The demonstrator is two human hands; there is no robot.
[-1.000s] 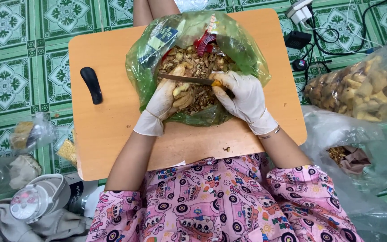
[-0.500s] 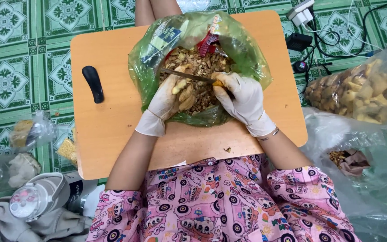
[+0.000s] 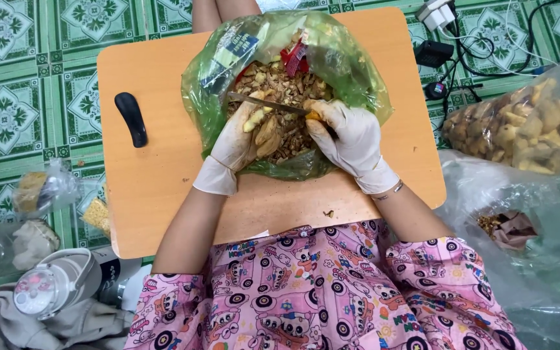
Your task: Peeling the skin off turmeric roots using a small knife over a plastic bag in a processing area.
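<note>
Gloved hands work over the green bag [image 3: 358,71] so peelings drop inside. Your left hand [image 3: 241,139] grips ginger [image 3: 264,126]; your right hand [image 3: 348,136] clasps the knife [image 3: 264,104], blade against it.

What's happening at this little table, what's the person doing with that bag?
A person in white gloves sits at a low wooden table, working over an open green plastic bag full of brownish peelings. The left hand holds a pale piece of ginger, and the right hand holds a knife with its blade laid across the bag's opening. A black handle lies on the table to the left. Off to the right, a clear bag of ginger pieces rests on the floor.
</note>
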